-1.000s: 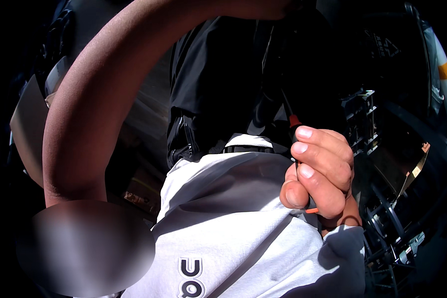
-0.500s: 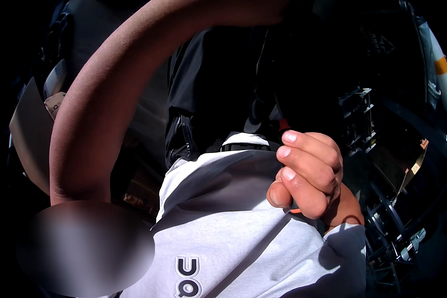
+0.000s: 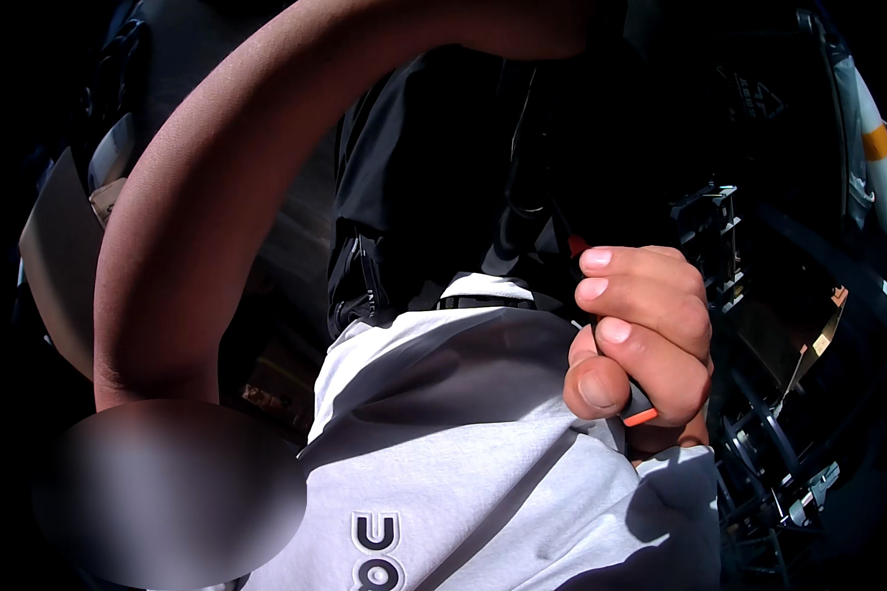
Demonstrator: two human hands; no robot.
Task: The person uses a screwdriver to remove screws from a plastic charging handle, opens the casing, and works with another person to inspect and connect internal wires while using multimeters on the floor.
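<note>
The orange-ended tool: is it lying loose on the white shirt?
No, the right hand is closed around the tool.

Lighting is harsh and uneven. Direct light strikes your right hand and your white shirt, where sharp-edged shadows cross the folds. Your left arm is dimmer, its far end lost in darkness at the top; your black trousers sink largely into black. A smooth blurred oval covers the lower left. The pale panel at the left rim appears bowed; the corners fall to black.
</note>
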